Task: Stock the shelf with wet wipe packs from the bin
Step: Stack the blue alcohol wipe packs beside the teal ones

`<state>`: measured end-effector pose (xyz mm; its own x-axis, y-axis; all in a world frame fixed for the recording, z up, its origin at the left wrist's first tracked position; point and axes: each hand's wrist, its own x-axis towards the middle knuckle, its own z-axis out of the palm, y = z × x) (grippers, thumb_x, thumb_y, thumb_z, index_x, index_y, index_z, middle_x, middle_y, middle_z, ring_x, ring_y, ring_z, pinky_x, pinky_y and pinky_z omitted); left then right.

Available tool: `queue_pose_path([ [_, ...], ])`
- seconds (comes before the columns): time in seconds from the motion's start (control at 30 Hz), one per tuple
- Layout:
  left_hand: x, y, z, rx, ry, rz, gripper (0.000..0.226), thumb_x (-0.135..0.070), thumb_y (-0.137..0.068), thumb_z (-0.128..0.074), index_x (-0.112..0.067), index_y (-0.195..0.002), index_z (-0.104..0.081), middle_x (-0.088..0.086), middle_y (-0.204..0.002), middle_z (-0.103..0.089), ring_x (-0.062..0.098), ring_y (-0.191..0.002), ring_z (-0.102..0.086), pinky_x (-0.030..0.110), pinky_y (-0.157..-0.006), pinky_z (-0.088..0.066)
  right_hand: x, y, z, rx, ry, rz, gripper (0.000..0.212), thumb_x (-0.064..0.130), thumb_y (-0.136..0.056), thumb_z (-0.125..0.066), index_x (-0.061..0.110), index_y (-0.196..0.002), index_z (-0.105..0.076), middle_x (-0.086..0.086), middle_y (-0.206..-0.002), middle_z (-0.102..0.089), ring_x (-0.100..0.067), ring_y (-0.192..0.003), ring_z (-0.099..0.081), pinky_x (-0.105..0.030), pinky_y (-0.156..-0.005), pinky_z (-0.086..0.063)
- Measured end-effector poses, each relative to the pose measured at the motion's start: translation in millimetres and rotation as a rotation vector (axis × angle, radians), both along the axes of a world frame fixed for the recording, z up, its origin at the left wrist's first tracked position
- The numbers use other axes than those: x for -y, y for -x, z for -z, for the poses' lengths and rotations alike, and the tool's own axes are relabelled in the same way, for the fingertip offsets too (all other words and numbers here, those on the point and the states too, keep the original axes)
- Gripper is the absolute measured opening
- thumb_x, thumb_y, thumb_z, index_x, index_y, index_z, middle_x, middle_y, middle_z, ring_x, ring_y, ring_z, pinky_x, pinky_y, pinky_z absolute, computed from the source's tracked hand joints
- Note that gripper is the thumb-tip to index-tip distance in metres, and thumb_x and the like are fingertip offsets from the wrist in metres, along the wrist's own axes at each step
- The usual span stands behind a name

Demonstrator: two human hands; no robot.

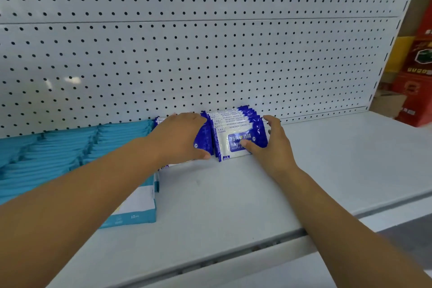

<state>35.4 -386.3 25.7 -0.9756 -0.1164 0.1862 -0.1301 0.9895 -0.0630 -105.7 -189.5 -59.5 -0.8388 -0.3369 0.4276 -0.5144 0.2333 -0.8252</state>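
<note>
Filed on edge at the back of the shelf (233, 194), against the pegboard (210, 54), with the row's long axis running front to back and the wet wipe packs (236, 140) bracketed between both hands. Left hand (180, 138) spread flat over the left part of the blue stack, thumb low at the front; right hand (273, 147) nearer the front pack, cupping the row's right end, thumb across the printed face, fingers along the side. Teal packs (58, 154) just beside on the left, red cartons (418, 77) well apart, no bin in view; probably calls for a squeeze inward and back to square the row.
</note>
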Motion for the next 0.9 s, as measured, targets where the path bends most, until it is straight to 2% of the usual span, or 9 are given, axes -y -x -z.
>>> queue_pose_path([
  [0.07, -11, -5, 6, -0.048, -0.112, 0.01, 0.067, -0.057, -0.082, -0.072, -0.02, -0.134, -0.05, -0.005, -0.129, -0.055, 0.02, -0.119, -0.052, 0.033, -0.099, -0.042, -11, -5, -10, -0.022, -0.07, 0.018, 0.066, 0.04, -0.083, -0.079, 0.029, -0.139, -0.045, 0.015, -0.126, -0.05, -0.001, -0.109, -0.043, -0.018, -0.087, -0.035],
  [0.17, -33, -15, 16, -0.124, -0.271, 0.012, 0.067, -0.059, -0.084, -0.067, -0.026, -0.139, -0.05, -0.005, -0.137, -0.054, 0.019, -0.125, -0.05, 0.036, -0.103, -0.043, -40, -12, -23, -0.034, -0.222, 0.02, 0.066, 0.046, -0.084, -0.076, 0.025, -0.14, -0.05, 0.009, -0.139, -0.053, -0.007, -0.123, -0.046, -0.018, -0.095, -0.032],
  [0.23, -56, -24, 23, -0.173, -0.388, 0.026, 0.063, -0.055, -0.087, -0.068, -0.025, -0.139, -0.051, -0.006, -0.141, -0.054, 0.016, -0.128, -0.049, 0.027, -0.102, -0.04, -67, -23, -28, -0.044, -0.328, 0.038, 0.069, 0.05, -0.084, -0.074, 0.026, -0.143, -0.048, 0.007, -0.149, -0.048, -0.011, -0.135, -0.043, -0.017, -0.101, -0.03],
  [0.3, -83, -31, 31, -0.218, -0.458, 0.067, 0.063, -0.054, -0.088, -0.067, -0.027, -0.141, -0.051, -0.008, -0.144, -0.052, 0.013, -0.132, -0.045, 0.021, -0.1, -0.033, -99, -38, -31, -0.068, -0.393, 0.069, 0.067, 0.053, -0.086, -0.07, 0.028, -0.144, -0.047, 0.008, -0.151, -0.046, -0.011, -0.137, -0.042, -0.017, -0.101, -0.029],
  [0.53, -181, -40, 68, -0.221, -0.539, 0.334, 0.06, -0.055, -0.091, -0.062, -0.032, -0.144, -0.049, -0.015, -0.149, -0.047, 0.002, -0.135, -0.038, 0.011, -0.102, -0.023, -215, -103, -8, -0.141, -0.502, 0.245, 0.064, 0.064, -0.086, -0.057, 0.034, -0.143, -0.049, 0.013, -0.151, -0.045, -0.009, -0.14, -0.038, -0.022, -0.111, -0.029],
  [0.63, -217, -41, 84, -0.197, -0.555, 0.453, 0.059, -0.055, -0.091, -0.063, -0.029, -0.143, -0.052, -0.013, -0.147, -0.049, 0.002, -0.132, -0.04, 0.009, -0.099, -0.025, -260, -128, 8, -0.082, -0.548, 0.324, 0.071, 0.071, -0.081, -0.049, 0.035, -0.143, -0.048, 0.013, -0.152, -0.044, -0.009, -0.14, -0.038, -0.031, -0.115, -0.033],
  [0.73, -246, -40, 102, -0.139, -0.602, 0.566, 0.056, -0.046, -0.091, -0.068, -0.024, -0.141, -0.055, -0.009, -0.142, -0.053, 0.0, -0.127, -0.042, -0.001, -0.096, -0.023, -301, -146, 27, -0.045, -0.61, 0.39, 0.07, 0.07, -0.083, -0.053, 0.034, -0.142, -0.05, 0.01, -0.152, -0.045, -0.011, -0.14, -0.04, -0.033, -0.114, -0.037],
  [0.83, -271, -38, 125, -0.062, -0.619, 0.684, 0.058, -0.048, -0.091, -0.066, -0.022, -0.142, -0.053, -0.009, -0.143, -0.052, -0.007, -0.126, -0.039, 0.011, -0.104, -0.028, -339, -163, 47, 0.068, -0.696, 0.433, 0.066, 0.065, -0.086, -0.058, 0.036, -0.143, -0.047, 0.012, -0.153, -0.043, -0.01, -0.14, -0.039, -0.024, -0.111, -0.03],
  [0.9, -286, -34, 142, 0.008, -0.574, 0.748, 0.06, -0.05, -0.092, -0.062, -0.024, -0.145, -0.05, -0.01, -0.147, -0.049, -0.004, -0.132, -0.037, 0.016, -0.108, -0.026, -361, -171, 60, 0.165, -0.729, 0.455, 0.065, 0.064, -0.087, -0.059, 0.035, -0.143, -0.047, 0.013, -0.15, -0.046, -0.009, -0.136, -0.042, -0.023, -0.109, -0.03],
])
